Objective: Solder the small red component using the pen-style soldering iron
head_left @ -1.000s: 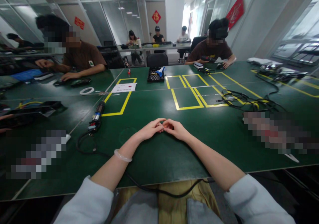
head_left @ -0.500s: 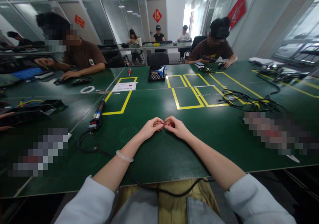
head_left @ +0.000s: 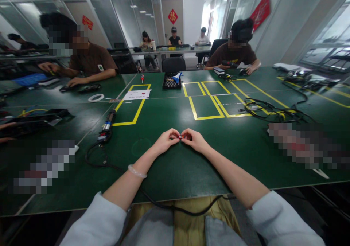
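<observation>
Both of my hands meet over the green table (head_left: 169,173), fingertips nearly touching. Between them is a tiny red and whitish piece (head_left: 180,137), too small for me to name its kind. My left hand (head_left: 166,141) pinches it from the left with thumb and fingers. From the other side my right hand (head_left: 193,139) closes its thumb and fingers on the same piece. Most of the piece is hidden by the fingertips. A pale bracelet (head_left: 137,171) circles my left wrist.
A cylindrical tool with a black cable (head_left: 106,126) lies left of my hands. Ahead stand a black tray (head_left: 171,81) and a paper sheet (head_left: 137,94) near yellow tape outlines. Tangled black cables (head_left: 269,109) lie at right. Two co-workers sit across the table.
The small piece has turned a little between my fingertips: orange and dark parts showed earlier, now red and whitish ones. My hands and arms stay almost in place.
</observation>
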